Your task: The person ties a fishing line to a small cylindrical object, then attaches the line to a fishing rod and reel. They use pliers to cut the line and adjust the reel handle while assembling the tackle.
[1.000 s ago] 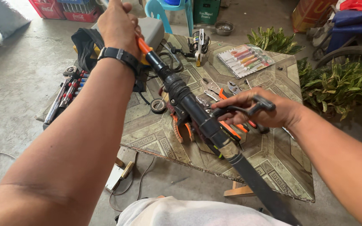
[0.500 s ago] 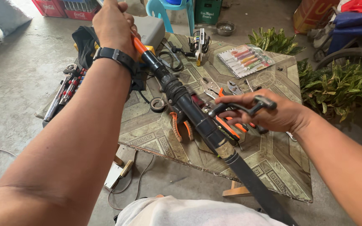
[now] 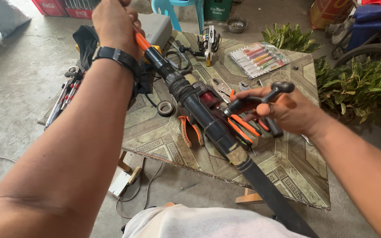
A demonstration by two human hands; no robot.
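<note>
A long black fishing rod butt (image 3: pixel 208 119) with an orange tip slants across the patterned low table (image 3: pixel 296 176), held above it. The left hand (image 3: pixel 113 22) is closed tight around the orange far end. The right hand (image 3: pixel 283 110) is curled around a black T-shaped handle (image 3: pixel 272 92) beside the rod's middle. Orange-handled pliers (image 3: pixel 190 130) lie under the rod, a tape roll (image 3: pixel 166 108) nearby, and a pack of coloured lures (image 3: pixel 259 57) farther back.

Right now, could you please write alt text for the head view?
A person's left hand grips the upper end of a long black rod slanting over a patterned table, while the right hand holds a black T-handled tool beside it. Orange-handled pliers lie underneath.
</note>
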